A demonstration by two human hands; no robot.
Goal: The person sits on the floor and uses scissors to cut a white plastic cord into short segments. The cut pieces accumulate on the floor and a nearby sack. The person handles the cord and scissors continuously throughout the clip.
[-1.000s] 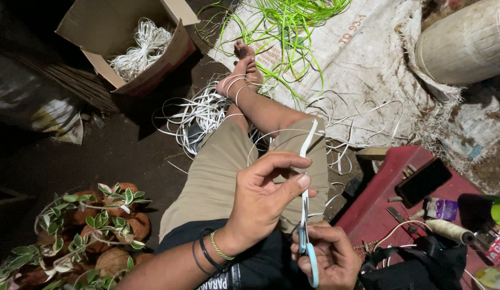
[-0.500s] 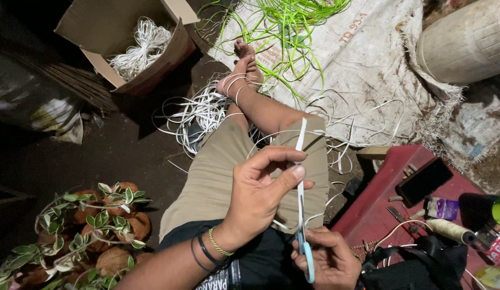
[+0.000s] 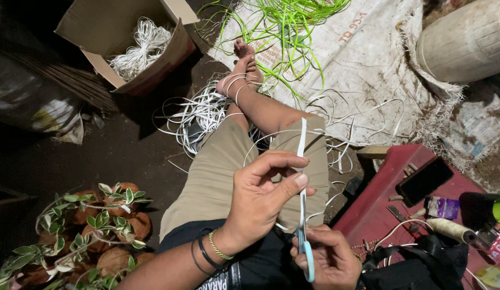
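The left hand (image 3: 261, 198) pinches a flat white strip (image 3: 302, 145) between thumb and fingers, holding it upright over the person's lap. The strip rises from the pinch toward the bent knee and runs down past the fingers to the right hand (image 3: 328, 263). That hand is clenched around a pair of scissors with blue handles (image 3: 306, 255), whose blades point up along the strip, just beside it; whether the blades are biting it cannot be told.

The person sits on the dark floor with legs stretched away, and loose white strips (image 3: 199, 110) lie tangled around the far ankle and beside the thigh. Far left stands an open cardboard box (image 3: 175, 45) with a bundle of white strips inside. Far centre, green strips (image 3: 285, 27) sprawl over a dirty white sack (image 3: 368, 59). At near left sit small leafy plants in brown coconut-shell pots (image 3: 94, 225). At near right is a red worktop (image 3: 379, 215) bearing a dark phone (image 3: 424, 180) and a spool of pale thread (image 3: 448, 230).
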